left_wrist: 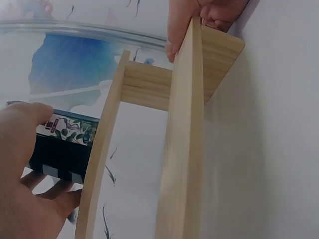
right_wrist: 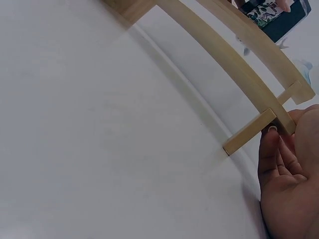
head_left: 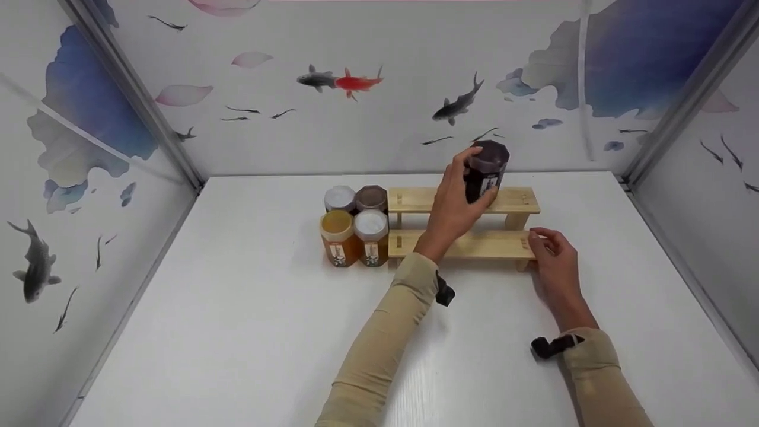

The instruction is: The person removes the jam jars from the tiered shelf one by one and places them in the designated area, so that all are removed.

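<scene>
My left hand (head_left: 456, 201) grips a dark jar (head_left: 491, 157) with a faceted lid, fingers and thumb around its sides. In the head view the jar is over the upper board of a two-tier wooden display rack (head_left: 462, 244), right of its middle. The left wrist view shows the jar (left_wrist: 65, 159) with its base close to that board; whether they touch I cannot tell. At the right end of the lower board, my right hand (head_left: 557, 267) pinches the wood, with fingers above and below it. The right wrist view also has this hand (right_wrist: 289, 184) at the board's end.
Left of the rack stand an amber jar (head_left: 339, 243), a white-lidded jar (head_left: 372, 240), another white-lidded jar (head_left: 339, 197) and a dark-lidded jar (head_left: 372, 197), close together. The white table (head_left: 237, 332) is bounded by printed panels (head_left: 379, 136) at the back and sides.
</scene>
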The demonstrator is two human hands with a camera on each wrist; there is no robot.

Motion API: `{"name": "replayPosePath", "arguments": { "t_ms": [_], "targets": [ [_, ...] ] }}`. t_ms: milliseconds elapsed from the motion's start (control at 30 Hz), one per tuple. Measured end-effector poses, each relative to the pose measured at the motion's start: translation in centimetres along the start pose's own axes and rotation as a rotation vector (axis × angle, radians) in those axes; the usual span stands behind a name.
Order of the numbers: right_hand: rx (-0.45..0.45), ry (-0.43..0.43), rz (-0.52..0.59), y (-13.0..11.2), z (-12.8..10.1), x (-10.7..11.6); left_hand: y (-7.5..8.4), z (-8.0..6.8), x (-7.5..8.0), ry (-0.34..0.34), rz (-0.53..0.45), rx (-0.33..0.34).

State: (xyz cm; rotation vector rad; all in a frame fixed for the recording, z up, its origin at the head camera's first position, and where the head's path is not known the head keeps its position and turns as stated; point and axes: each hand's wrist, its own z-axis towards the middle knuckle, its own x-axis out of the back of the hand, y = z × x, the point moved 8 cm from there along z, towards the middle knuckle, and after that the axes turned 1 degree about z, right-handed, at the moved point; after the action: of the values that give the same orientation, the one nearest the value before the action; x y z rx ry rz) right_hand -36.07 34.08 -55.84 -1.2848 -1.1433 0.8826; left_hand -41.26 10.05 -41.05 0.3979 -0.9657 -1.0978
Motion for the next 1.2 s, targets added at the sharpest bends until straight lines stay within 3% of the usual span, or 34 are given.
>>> {"name": "replayPosePath", "arguments": {
  "t_ms": [367, 567, 867, 1200],
  "targets": [
    [0.019, 0.015, -0.059, 0.0, 0.0, -0.1, 0.3, -0.7, 1.0, 0.073, 0.05, 0.029],
    [0.016, 0.002, -0.077, 0.1, -0.2, 0.0, 0.7, -3.1, 2.0, 0.079, 0.045, -0.014],
    [0.012, -0.002, -0.062, 0.2, -0.2, -0.2, 0.7, -5.9, 4.9, 0.122, 0.051, -0.113],
    [0.046, 0.033, -0.057, -0.1, 0.1, 0.1, -1.4, -6.9, 8.7, 0.174, -0.034, -0.105]
  ]
}}
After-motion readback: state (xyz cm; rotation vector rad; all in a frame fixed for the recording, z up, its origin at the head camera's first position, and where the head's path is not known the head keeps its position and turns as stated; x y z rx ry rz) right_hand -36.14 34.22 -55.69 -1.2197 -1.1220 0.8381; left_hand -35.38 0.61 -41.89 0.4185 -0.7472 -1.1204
